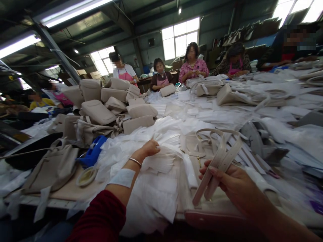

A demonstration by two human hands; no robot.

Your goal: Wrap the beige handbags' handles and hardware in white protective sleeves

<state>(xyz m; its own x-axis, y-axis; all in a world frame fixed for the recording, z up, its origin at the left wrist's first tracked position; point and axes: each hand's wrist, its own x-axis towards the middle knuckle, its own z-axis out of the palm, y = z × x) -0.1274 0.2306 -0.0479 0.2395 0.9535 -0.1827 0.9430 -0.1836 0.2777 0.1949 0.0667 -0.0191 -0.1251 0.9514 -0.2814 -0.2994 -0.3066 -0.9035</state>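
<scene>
My right hand [233, 183] is closed around a pair of beige bag straps [217, 166] that stick up and loop back toward a beige handbag [199, 144] lying flat ahead of me. My left hand [150, 148] reaches forward over a pile of white wrapping paper [161, 163], fingers curled in a pinch on a sheet of it. That wrist wears a thin bangle, the forearm has a white patch, and the sleeve is dark red.
Stacked beige handbags [111, 107] rise at the left, with a blue tool [93, 153] and a small round dish [86, 176] near them. White paper covers the long table [63, 195]. Several other people [193, 65] sit along the far side handling bags.
</scene>
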